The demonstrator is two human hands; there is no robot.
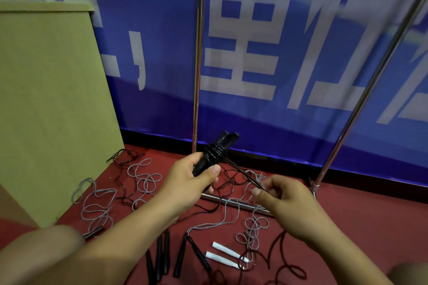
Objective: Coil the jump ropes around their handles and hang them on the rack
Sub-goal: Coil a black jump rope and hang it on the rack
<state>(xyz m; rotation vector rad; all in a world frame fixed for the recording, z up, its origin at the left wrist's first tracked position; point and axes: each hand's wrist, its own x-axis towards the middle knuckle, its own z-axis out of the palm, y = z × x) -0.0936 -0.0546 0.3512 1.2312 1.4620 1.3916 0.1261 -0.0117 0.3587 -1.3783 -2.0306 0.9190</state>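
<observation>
Red floor strewn with loose ropes. Your left hand grasps 2 black handles, partly coiled; right hand pinches the rope. Next: keep winding, then hang on rack.

arms: 2, bare | sleeves: none visible | hands: ungloved

Black handles, seemingly half-coiled
</observation>
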